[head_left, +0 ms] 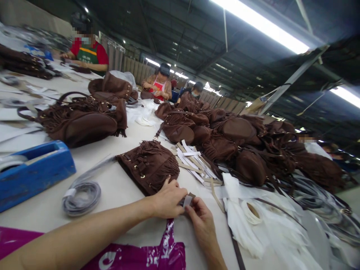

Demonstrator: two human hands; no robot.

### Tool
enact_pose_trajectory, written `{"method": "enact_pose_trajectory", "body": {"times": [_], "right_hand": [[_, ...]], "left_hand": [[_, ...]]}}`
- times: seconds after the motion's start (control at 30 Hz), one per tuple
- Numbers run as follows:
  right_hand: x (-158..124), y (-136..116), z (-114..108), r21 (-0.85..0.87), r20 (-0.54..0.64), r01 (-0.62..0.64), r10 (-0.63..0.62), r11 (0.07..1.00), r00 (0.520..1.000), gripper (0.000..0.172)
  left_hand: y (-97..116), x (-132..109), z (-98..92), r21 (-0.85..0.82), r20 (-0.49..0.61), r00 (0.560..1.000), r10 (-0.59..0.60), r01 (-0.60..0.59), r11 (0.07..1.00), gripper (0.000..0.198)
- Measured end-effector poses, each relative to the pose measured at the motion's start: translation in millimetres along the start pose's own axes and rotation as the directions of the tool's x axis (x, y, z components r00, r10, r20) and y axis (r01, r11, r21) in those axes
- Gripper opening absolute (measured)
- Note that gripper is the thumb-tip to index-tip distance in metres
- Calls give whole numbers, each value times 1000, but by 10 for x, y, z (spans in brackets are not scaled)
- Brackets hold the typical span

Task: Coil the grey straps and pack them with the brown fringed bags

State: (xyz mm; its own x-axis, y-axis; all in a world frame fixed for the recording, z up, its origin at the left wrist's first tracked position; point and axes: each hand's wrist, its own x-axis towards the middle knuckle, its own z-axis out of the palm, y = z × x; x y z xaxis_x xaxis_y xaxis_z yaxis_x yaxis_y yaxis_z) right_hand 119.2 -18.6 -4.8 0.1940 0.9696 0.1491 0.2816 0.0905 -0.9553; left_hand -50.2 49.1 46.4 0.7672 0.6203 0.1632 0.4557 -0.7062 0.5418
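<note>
My left hand (pixel 168 202) and my right hand (pixel 201 218) meet over the table's near edge. Between them both pinch a small strip piece (pixel 188 200), grey-white with a brown end. Just beyond my left hand lies a brown fringed bag (pixel 149 165) with gold fittings. To its right sits a loose stack of white and tan strips (pixel 194 161). My fingers are closed around the small piece.
A blue tape dispenser (pixel 33 170) and a grey cord coil (pixel 81 195) lie at left. Heaps of brown bags (pixel 242 146) fill the right; another (pixel 81 120) sits left. White paper and tape roll (pixel 253 212) are near right. Several people work farther along.
</note>
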Motion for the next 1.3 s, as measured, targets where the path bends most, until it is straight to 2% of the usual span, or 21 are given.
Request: {"method": "enact_pose_trajectory", "body": {"times": [0.07, 0.13, 0.3, 0.47, 0.6, 0.7, 0.77, 0.87, 0.93, 1.07, 1.3], "right_hand": [[14, -10, -19, 30, 30, -10, 9, 1000, 1000, 24], [33, -24, -26, 67, 46, -19, 16, 998, 999, 24], [58, -43, -2, 161, 30, 13, -18, 987, 999, 23], [48, -21, 40, 93, 37, 64, -67, 994, 997, 19], [72, -39, 67, 117, -18, 82, -80, 990, 997, 17], [100, -78, 45, 192, -45, 69, -62, 979, 997, 17], [112, -101, 12, 209, -42, 59, -52, 976, 998, 17], [122, -131, -33, 215, -15, 37, -34, 976, 999, 18], [131, -157, -47, 207, 0, 33, -34, 978, 999, 19], [146, -198, -33, 188, -11, 58, -57, 981, 998, 21], [150, -135, 8, 244, -71, 49, -33, 968, 997, 18]], "left_hand": [[15, -14, -25, 29, 45, 999, 12, -13, 999, 11], [51, -24, -28, 47, 31, 1000, -4, 2, 999, 8], [166, -33, 139, 141, -166, 980, -113, 137, 981, 21], [119, -10, 267, 129, -238, 967, -92, 125, 984, 22], [63, -2, 164, 96, -215, 975, -56, 78, 992, 24], [39, -5, 68, 9, -173, 984, 36, -35, 999, 9], [15, 2, 40, -29, -148, 987, 69, -74, 997, 20], [-32, 23, 57, -87, -129, 989, 76, -88, 992, 18], [-56, 33, 82, -165, -160, 985, 67, -94, 982, 17], [-48, 24, 83, -285, -201, 979, -19, -40, 958, 9], [3, 57, -6, -191, -114, 994, -3, -19, 981, 8]]}}
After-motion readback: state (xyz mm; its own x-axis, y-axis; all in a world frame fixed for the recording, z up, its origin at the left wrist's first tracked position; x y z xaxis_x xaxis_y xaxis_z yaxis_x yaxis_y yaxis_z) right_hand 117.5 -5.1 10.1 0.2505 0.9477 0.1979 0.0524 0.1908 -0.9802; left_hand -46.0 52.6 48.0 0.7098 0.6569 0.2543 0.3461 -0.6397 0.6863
